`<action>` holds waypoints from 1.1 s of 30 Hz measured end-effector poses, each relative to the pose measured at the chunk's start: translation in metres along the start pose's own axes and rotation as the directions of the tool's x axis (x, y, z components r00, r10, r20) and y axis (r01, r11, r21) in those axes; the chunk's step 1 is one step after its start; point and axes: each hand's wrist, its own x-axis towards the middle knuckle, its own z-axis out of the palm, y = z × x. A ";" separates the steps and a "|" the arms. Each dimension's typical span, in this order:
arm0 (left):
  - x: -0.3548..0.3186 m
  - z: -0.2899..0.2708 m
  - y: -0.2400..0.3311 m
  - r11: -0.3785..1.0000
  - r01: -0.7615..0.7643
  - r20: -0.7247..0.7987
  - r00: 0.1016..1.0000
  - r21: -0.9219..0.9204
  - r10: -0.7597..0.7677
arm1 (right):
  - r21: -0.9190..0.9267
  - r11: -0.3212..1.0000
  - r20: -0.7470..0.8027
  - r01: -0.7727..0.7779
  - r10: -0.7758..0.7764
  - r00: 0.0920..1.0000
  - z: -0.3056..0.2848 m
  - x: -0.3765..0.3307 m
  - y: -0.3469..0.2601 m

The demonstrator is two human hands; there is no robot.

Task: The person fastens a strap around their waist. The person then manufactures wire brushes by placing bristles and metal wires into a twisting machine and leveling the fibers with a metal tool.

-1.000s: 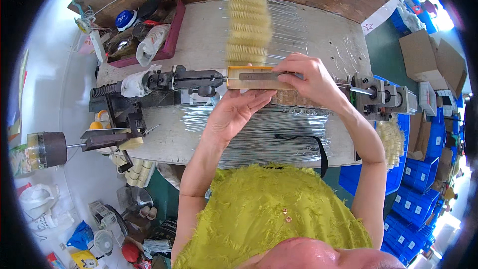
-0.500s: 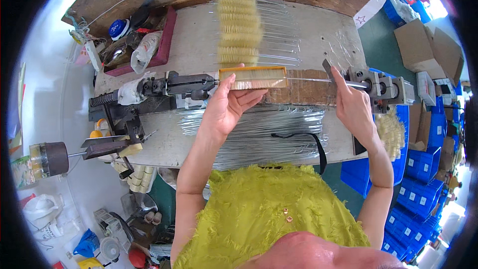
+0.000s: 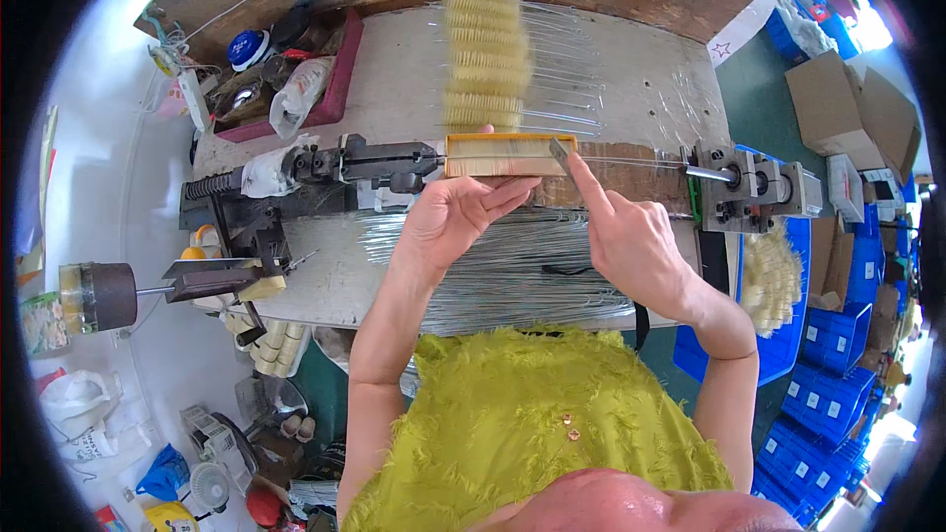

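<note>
My left hand (image 3: 458, 222) supports a shallow yellow-rimmed tray (image 3: 511, 137) from below. One fingertip shows past its far edge, and other fingers curl at its near side. Pale bristles (image 3: 483, 166) fill the tray. In my right hand (image 3: 636, 246) is a small flat metal strip (image 3: 561, 152), laid across the tray's right end with the index finger stretched along it. A thin wire (image 3: 631, 161) runs from the tray to the right-hand chuck (image 3: 714, 174). At the tray's left end stands the dark metal clamp (image 3: 384, 162).
Beyond the tray lie several yellow bristle brushes (image 3: 483, 59) with wire stems. A heap of metal wires (image 3: 522, 276) rests on the near bench. Bristle brushes fill a blue bin (image 3: 788, 335) at right. A dark red tray (image 3: 345, 69) of odds and ends sits far left.
My right hand has moved left with the metal strip, from near the right-hand chuck to the tray. My left thumb has come down off the tray's near face. The view has shifted slightly.
</note>
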 end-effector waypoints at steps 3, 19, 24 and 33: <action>-0.001 0.001 0.001 1.000 0.012 0.007 1.000 -0.005 -0.011 | -0.044 0.999 0.062 0.001 0.002 0.998 -0.001 0.002 -0.005; -0.007 0.003 0.008 0.992 0.073 0.004 0.997 0.108 -0.074 | -0.219 0.976 0.128 -0.005 0.034 0.991 0.004 0.001 -0.009; 0.000 -0.004 0.004 0.982 0.121 -0.039 0.992 0.148 -0.116 | -0.213 0.975 0.085 -0.067 0.086 0.993 0.007 0.003 0.001; -0.051 -0.012 -0.019 0.996 0.069 -0.064 0.995 -0.052 -0.072 | 0.286 0.954 -0.159 -0.091 0.140 0.977 0.029 -0.058 0.057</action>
